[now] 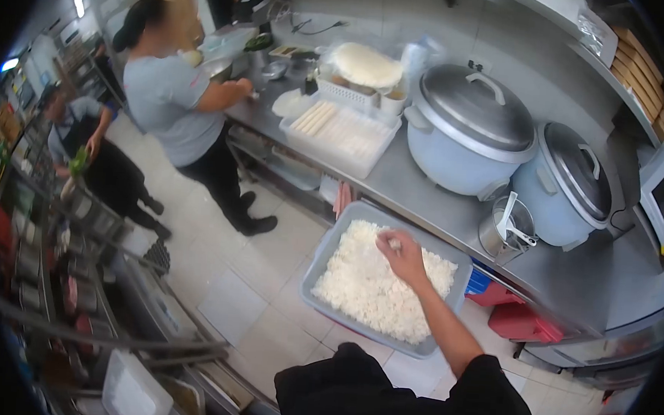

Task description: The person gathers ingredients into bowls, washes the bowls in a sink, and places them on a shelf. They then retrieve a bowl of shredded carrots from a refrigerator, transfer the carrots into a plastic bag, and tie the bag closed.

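Note:
My right hand [403,256] is over a wide grey plastic tub [314,271] spread with cooked white rice [380,294]. Its fingers are curled in toward the thumb, close above the rice near the tub's far side. Something white shows between the fingertips; whether it is held or is rice behind them, I cannot make out. My left hand is out of the picture.
Two large rice cookers [464,158] [564,199] stand on the steel counter [594,277], beside a metal pot [504,227] with white utensils. A plastic bin [343,143] holds pale rolls. Two co-workers [167,98] [99,155] stand left. Steel racks [111,338] line the near left.

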A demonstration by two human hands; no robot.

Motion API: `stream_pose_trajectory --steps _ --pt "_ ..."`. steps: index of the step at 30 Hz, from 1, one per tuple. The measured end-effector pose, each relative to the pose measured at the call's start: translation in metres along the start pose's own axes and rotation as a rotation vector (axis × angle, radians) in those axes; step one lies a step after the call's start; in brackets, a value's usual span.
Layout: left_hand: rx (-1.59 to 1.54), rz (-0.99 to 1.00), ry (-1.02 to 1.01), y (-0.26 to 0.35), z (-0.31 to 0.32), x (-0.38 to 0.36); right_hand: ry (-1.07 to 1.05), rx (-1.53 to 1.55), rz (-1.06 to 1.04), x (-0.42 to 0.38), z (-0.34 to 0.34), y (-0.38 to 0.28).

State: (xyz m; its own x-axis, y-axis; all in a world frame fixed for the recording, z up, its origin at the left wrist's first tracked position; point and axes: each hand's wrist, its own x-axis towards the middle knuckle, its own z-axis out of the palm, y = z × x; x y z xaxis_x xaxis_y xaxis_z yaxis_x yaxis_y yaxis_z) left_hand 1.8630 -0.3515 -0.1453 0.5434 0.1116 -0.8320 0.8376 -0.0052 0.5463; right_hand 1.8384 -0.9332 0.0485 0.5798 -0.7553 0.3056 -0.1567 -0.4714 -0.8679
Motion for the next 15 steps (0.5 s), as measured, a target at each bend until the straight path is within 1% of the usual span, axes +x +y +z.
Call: stream_pose_trajectory --steps 1,2,3,5,7,9,11,13,14,15 --pt "0.048 0.011 -0.034 0.022 0.016 0.007 0.039 0.002 -0.145 0.046 0.003 -0.008" --pt "0.090 0.019 -0.065 0.040 0.032 0.014 0.031 0.086 -0.143 0.089 0.001 -0.030" --pt "0.131 0.020 -0.096 0.058 0.048 0.024 0.070 -0.015 -0.261 0.134 -0.004 -0.046" --pt "0.204 0.007 -0.156 0.086 0.080 0.045 0.149 -0.095 -0.321 0.223 -0.010 -0.061" --pt "0.277 -0.020 -0.209 0.111 0.111 0.073 0.283 -0.223 -0.483 0.317 -0.023 -0.047" --pt "0.356 -0.060 -0.256 0.134 0.142 0.104 0.422 -0.435 -0.358 0.401 -0.046 -0.037" --pt "0.426 -0.104 -0.291 0.160 0.171 0.137 0.442 -0.524 -0.080 0.459 -0.076 -0.045" --pt "0.486 -0.151 -0.326 0.182 0.194 0.173 0.530 -0.615 -0.032 0.510 -0.104 -0.032" --pt "0.512 -0.170 -0.336 0.194 0.202 0.190 0.540 -0.639 -0.018 0.531 -0.115 -0.026" --pt "0.542 -0.183 -0.348 0.205 0.210 0.208 0.554 -0.720 0.040 0.550 -0.126 -0.020"
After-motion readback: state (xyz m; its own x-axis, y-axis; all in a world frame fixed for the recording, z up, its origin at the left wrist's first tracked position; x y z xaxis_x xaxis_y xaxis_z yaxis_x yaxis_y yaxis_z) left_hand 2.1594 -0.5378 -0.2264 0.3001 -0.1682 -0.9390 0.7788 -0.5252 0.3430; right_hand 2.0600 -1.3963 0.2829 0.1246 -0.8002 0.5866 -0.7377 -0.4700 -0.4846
